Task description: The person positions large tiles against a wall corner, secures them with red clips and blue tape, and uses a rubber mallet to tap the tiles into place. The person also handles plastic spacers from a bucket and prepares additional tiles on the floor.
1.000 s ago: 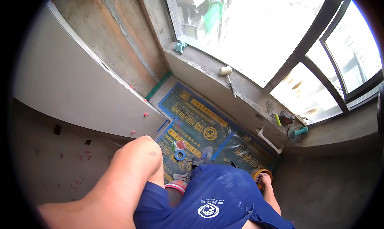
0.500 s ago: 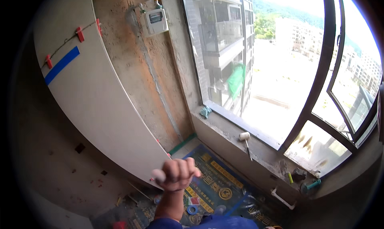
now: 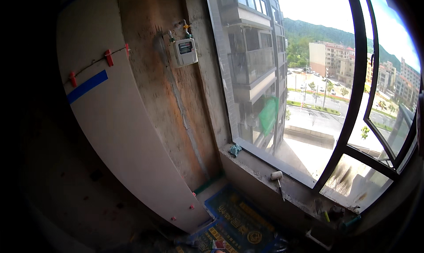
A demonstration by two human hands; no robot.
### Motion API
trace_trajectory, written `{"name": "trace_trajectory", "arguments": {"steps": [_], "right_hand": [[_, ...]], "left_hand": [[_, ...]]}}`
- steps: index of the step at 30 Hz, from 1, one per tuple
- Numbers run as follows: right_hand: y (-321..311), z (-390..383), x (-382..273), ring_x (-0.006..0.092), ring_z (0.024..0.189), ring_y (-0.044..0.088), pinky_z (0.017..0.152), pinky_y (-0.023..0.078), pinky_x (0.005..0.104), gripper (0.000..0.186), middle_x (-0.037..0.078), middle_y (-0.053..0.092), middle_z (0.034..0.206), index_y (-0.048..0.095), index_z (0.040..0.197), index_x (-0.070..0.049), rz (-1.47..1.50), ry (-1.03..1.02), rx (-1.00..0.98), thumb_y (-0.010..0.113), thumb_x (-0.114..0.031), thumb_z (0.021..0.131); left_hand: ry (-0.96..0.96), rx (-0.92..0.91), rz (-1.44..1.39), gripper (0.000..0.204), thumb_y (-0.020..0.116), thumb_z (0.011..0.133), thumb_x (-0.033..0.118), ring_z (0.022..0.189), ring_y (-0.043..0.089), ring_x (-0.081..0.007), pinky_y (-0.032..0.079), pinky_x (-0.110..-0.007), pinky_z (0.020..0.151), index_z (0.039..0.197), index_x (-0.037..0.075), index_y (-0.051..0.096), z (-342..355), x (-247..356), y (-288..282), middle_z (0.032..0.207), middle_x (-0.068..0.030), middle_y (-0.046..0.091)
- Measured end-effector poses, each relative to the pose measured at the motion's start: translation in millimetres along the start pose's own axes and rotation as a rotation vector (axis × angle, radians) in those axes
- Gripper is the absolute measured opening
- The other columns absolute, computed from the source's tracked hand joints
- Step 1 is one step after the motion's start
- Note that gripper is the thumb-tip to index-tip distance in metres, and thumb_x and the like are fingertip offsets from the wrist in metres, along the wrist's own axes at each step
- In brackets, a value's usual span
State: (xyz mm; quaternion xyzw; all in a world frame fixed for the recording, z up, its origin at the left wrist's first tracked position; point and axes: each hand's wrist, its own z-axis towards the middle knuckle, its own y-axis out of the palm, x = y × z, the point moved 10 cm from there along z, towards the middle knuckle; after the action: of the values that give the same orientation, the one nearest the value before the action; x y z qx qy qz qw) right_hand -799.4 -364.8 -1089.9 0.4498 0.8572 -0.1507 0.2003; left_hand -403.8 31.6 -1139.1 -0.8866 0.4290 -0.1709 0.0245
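Note:
Neither of my hands shows at this moment. Large pale tiles (image 3: 145, 151) cover the wall at the left. Red levelling wedges (image 3: 109, 57) sit along the joint between them, and a strip of blue tape (image 3: 87, 87) crosses the tile just below that joint. On the window ledge lies a mallet (image 3: 276, 175) with a pale head, its dark handle pointing toward me. A crumpled light-blue item (image 3: 235, 150) rests farther along the same ledge. Down at the lower edge, a small red packet (image 3: 218, 244) lies on the floor covering.
A white gas meter (image 3: 185, 52) hangs on the bare wall (image 3: 150, 76). Dark printed sheeting (image 3: 238, 217) covers the floor. At the right stand a large window with a dark frame (image 3: 352, 89) and an open sash (image 3: 370, 67). Tools, including a yellow-green handle (image 3: 327, 216), lie on the ledge's near end.
A curled hand of mine, raised over the floor half a second ago, has left the view. My view has tilted up, and the room looks darker.

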Motion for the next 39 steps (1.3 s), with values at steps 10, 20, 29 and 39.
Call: {"name": "trace_trajectory", "arguments": {"steps": [10,20,29,39], "right_hand": [[-6.3,-8.9,8.1,0.0240,0.052,0.054,0.049,0.046,0.0381,0.021,0.008,0.054,0.059,0.059,0.072,-0.005,-0.006,0.015,0.031,0.052,-0.019,0.086],[-47.1,-24.1,63.8,0.0226,0.052,0.055,0.047,0.046,0.0355,0.022,0.007,0.053,0.059,0.059,0.072,-0.005,0.123,0.044,0.122,0.053,-0.019,0.088],[49.1,-121.4,-48.5,0.0119,0.045,0.042,0.042,0.032,0.0261,0.032,-0.001,0.046,0.055,0.055,0.066,-0.011,0.149,-0.032,-0.120,0.058,-0.031,0.090],[165.4,-213.3,-122.7,0.0114,0.039,0.029,0.041,0.022,0.0268,0.037,-0.005,0.034,0.047,0.044,0.060,-0.014,0.176,-0.014,-0.758,0.045,-0.032,0.092]], "left_hand": [[0.345,-0.086,0.038,0.028,0.058,0.090,0.030,0.056,0.052,-0.0200,0.045,-0.036,0.054,0.089,0.002,0.060,5.1,65.5,7.8,0.066,-0.0078,0.051],[0.574,0.096,0.581,0.044,0.064,0.082,0.046,0.061,0.059,-0.0229,0.046,-0.035,0.060,0.076,0.003,0.067,-86.7,121.5,46.5,0.064,-0.0094,0.061],[1.112,0.013,0.567,0.026,0.057,0.084,0.026,0.081,0.065,-0.0293,0.050,-0.036,0.073,0.096,0.004,0.065,-251.5,212.6,152.5,0.085,-0.0150,0.067],[1.695,-0.257,0.619,0.017,0.051,0.084,0.006,0.084,0.060,-0.0339,0.048,-0.038,0.073,0.097,0.000,0.059,-381.0,250.7,227.8,0.088,-0.0170,0.060]]}}
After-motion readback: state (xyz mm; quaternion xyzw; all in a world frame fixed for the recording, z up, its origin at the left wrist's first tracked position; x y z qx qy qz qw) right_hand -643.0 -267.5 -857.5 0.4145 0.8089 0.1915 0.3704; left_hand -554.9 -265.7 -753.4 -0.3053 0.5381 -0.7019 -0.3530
